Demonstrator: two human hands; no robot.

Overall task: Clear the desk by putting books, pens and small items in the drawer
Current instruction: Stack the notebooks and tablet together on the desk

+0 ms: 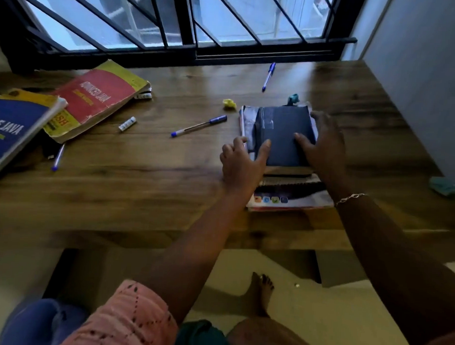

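Wooden tabletop [142,184] carries almost all of its load, so I judge the task to be near its beginning. The left grip [244,160] and the right grip [324,145] are clamped on the stack of books [285,128] from its two sides. The thumbs lie on the dark top cover and the fingers bend over the edges. The stack seems to rest on the wood, not yet lifted, though the blur makes this uncertain.

The rest is not collected. Just left of the left grip lies a blue pen [199,126], and beyond it a yellow paper ball [229,104]. Beyond the right grip, at the far edge of the stack, sits a small teal thing [293,99], and farther on, near the window, a second pen [269,76]. Well to the left of the left grip are a white tube [127,123], a red book [94,98], a blue book [12,129] and a third pen [58,156]. The drawer is not in view, so I cannot tell what it holds.
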